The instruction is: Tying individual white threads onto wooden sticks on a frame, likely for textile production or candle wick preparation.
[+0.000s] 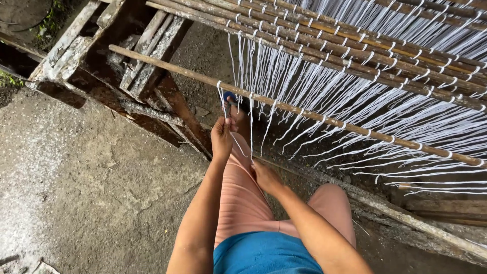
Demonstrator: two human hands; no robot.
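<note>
Head view, looking down. Concrete floor (91, 177): grey, rough, fills the lower left. Weathered wooden frame (101, 66): dark, worn beams, upper left, standing on the floor. Wooden rods (385, 56): several long ones run diagonally from upper left to lower right across the frame; the nearest rod (324, 120) lies lowest. White strings (365, 96): many strands looped over the rods, hanging and trailing toward the right. Person's legs in pink shorts (243, 203), blue shirt hem (264, 253) at bottom centre. Left hand (221, 138): raised just under the nearest rod, fingers closed in a pinch on a white strand (223, 104) that hangs from the rod's left end. Right hand (266, 177): lower, over the thigh, fingers curled on the lower end of a hanging strand (251, 137). Hands near each other, not touching.
</note>
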